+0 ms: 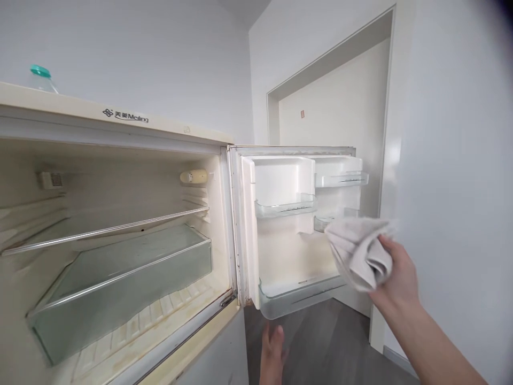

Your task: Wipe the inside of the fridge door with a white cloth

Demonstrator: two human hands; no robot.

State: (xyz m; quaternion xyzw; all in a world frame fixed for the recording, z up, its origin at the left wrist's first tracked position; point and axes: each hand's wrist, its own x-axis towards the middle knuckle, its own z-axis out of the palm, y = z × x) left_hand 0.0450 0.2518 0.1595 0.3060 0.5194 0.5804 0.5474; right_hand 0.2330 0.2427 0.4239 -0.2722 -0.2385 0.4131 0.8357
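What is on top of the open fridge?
On the fridge top stands one clear bottle with a green cap, at the far left. Only its upper part shows; the fridge edge hides the rest and the surface behind.

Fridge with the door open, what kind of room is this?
Probably a kitchen corner in a home. An old fridge stands open with bare shelves, a doorway is beside it, and the right hand holds a cloth.

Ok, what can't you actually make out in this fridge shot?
Head view only:
- bottle on the fridge top: only its green cap and shoulder show, the fridge edge hides the rest.
- left hand: cut off by the bottom edge.
- door shelf: partly behind the cloth in the right hand.
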